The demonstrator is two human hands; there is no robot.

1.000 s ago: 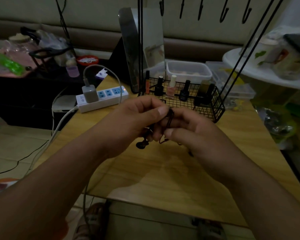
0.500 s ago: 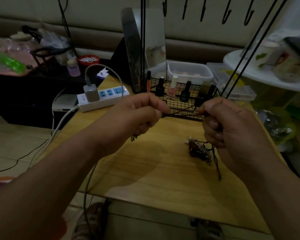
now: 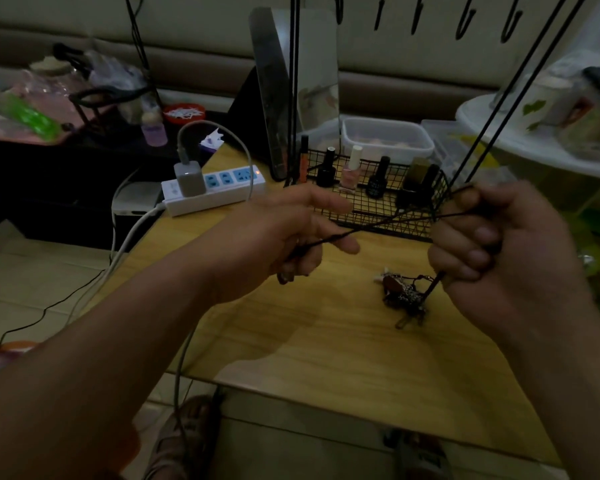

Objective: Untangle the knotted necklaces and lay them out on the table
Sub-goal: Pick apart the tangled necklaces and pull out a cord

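1. Black cord (image 3: 340, 236) runs taut between the two hands, raised above the pale wooden bench (image 3: 326, 348) and passing in front of the wire basket (image 3: 442, 188).
2. The left hand (image 3: 284, 237) has its lower fingers curled round one end of the cord. Its grip is closed on the cord, with the forefinger reaching forward above the cord and the thumb lying under it.
3. The right hand (image 3: 492, 244) is balled into a fist, its grip wrapped tightly round the other end. Two strands seem to fan out from the left hand towards this fist.
4. Below the right fist a short length of cord drops at a slant to the knotted necklaces (image 3: 400, 292). They lie as a small dark bundle with a reddish-brown pendant and some pale chain on the bench, just beside the right hand and well apart from the left.
5. In this dim light I cannot tell whether the taut cord is free of the bundle or tied into it.
6. The basket stands at the far edge of the bench and holds a row of upright nail polish bottles (image 3: 352, 164).
7. To its left lies a white power strip (image 3: 219, 192) with a grey charger (image 3: 187, 178) plugged in, its white cable looping over the strip.
8. A tilted mirror (image 3: 312, 74) stands behind the basket, with a clear plastic tub (image 3: 387, 140) beside it.
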